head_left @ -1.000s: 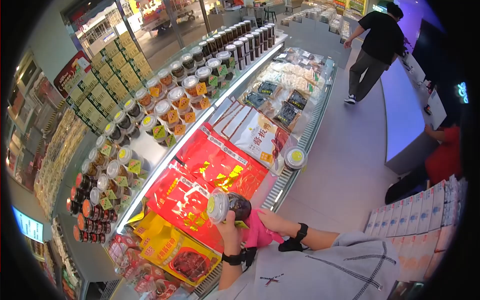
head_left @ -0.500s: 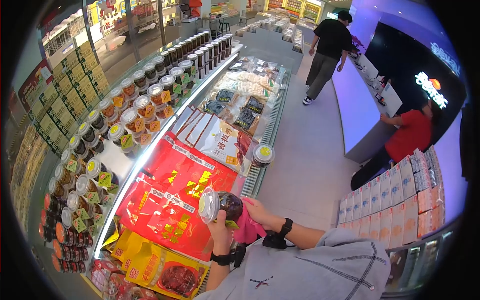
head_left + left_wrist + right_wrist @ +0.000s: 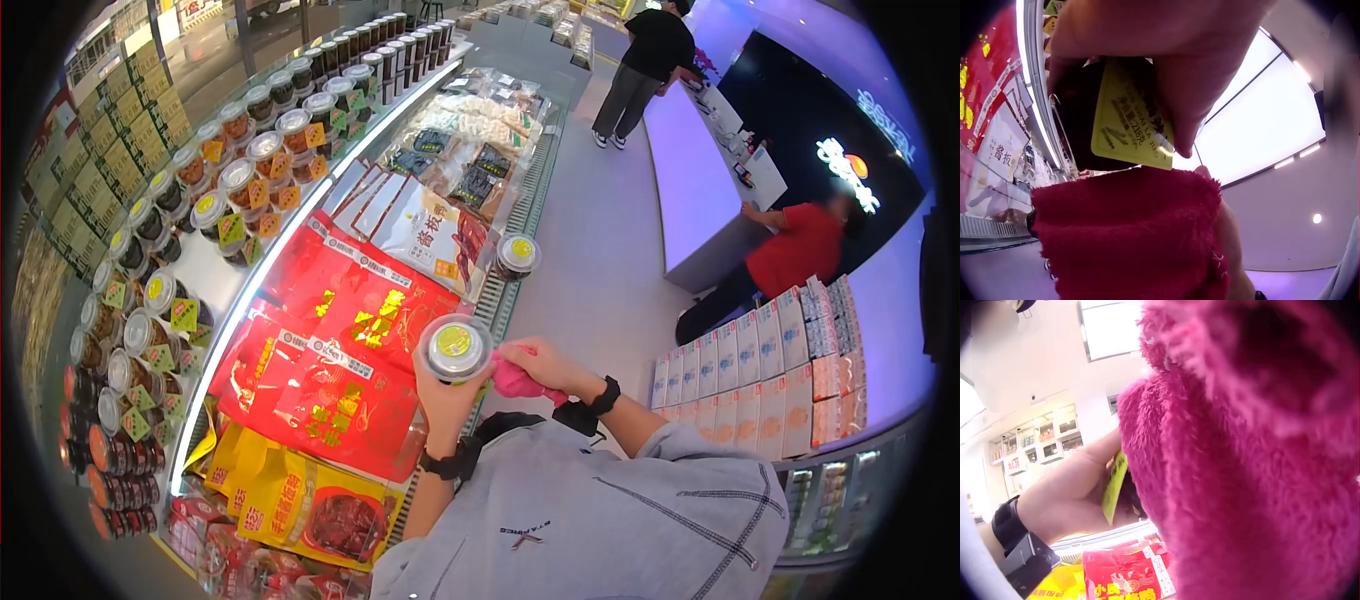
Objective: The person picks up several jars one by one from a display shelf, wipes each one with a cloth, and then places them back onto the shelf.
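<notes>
- Left hand (image 3: 447, 402) curled round jar (image 3: 456, 347), right of red packets (image 3: 325, 400), probably steadying it lid-up.
- Right hand (image 3: 560, 368) gripped pink cloth (image 3: 517, 380) right of jar, likely bunched for firmer hold.

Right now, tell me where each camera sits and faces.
Head: on the head, facing forward and down at jar and red packets; left grip, right grip, grey sleeve show.
Left wrist: on that wrist, facing yellow label and pink cloth; both grips show.
Right wrist: on that wrist, facing pink cloth; left grip, wristband show.
Wrist views share the pink cloth.
</notes>
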Demonstrator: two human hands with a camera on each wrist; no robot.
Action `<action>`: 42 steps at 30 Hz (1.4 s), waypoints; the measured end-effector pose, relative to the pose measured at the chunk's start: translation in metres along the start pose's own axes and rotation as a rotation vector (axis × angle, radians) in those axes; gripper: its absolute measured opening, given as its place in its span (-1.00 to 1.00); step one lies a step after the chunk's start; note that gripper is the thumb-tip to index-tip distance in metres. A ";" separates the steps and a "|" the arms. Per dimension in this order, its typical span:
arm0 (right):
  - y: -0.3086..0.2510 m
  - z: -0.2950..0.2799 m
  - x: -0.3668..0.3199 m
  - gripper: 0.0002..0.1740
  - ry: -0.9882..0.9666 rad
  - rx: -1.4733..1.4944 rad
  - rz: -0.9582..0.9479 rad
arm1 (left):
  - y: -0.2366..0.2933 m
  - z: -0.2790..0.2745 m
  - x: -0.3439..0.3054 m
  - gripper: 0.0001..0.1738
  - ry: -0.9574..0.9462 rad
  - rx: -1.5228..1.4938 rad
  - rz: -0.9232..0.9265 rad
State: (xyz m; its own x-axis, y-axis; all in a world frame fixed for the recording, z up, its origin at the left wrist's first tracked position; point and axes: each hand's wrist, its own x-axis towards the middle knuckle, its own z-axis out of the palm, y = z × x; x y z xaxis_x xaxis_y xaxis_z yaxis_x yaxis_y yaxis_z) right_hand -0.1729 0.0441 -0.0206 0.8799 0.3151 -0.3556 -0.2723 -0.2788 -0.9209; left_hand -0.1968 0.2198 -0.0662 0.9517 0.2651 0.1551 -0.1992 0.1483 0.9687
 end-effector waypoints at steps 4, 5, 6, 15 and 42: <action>0.030 -0.015 0.015 -0.63 -0.055 -0.085 0.032 | -0.019 0.012 0.000 -0.03 -0.070 0.174 0.087; 0.037 -0.019 0.018 -0.64 -0.059 -0.063 0.015 | -0.024 0.012 0.000 -0.02 -0.075 0.253 0.120; 0.042 -0.021 0.021 -0.65 -0.055 -0.050 0.039 | -0.028 0.011 0.000 -0.01 -0.090 0.380 0.142; 0.064 -0.054 0.051 -0.69 0.072 -0.181 0.117 | -0.074 0.003 -0.001 0.20 -0.361 0.276 0.052; -0.285 -0.176 0.162 -0.36 0.586 -0.862 -0.448 | -0.090 -0.176 -0.110 -0.66 0.382 0.156 -0.446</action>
State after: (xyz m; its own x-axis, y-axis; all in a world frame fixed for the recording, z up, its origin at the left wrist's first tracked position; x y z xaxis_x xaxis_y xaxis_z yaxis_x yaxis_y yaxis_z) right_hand 0.1158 0.0153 0.2122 0.9390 0.1340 0.3167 0.2728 -0.8509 -0.4489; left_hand -0.3252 0.3452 -0.2043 0.7787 0.5367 -0.3250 0.2636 0.1902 0.9457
